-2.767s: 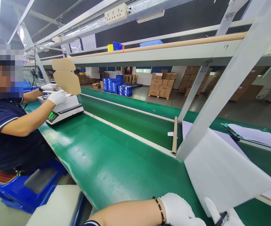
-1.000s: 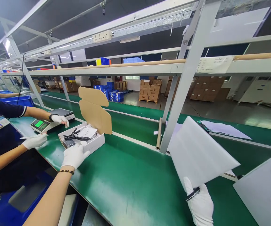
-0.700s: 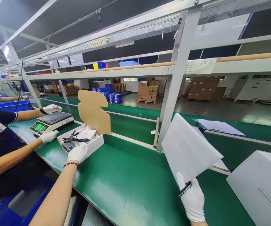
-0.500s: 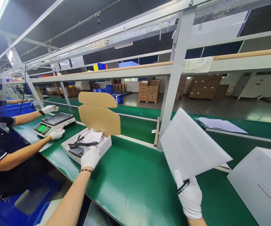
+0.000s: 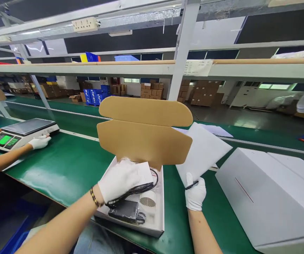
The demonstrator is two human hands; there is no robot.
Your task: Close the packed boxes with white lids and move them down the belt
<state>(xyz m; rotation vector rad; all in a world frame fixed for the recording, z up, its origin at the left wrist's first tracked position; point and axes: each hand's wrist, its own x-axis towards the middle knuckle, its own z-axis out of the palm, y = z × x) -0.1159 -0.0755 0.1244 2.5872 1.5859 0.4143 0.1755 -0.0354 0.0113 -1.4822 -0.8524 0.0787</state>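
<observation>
On the green belt, open white box (image 5: 155,225) — left hand (image 5: 118,180) inside, flat on its contents; right hand's (image 5: 195,194) grip pinching white foam sheet (image 5: 203,151).

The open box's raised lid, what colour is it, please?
Plain brown cardboard lid, in the head view.

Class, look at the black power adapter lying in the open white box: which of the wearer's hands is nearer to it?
Left. The left hand rests inside the open white box, just above the black power adapter. The right hand is outside the box, holding a white foam sheet.
</observation>
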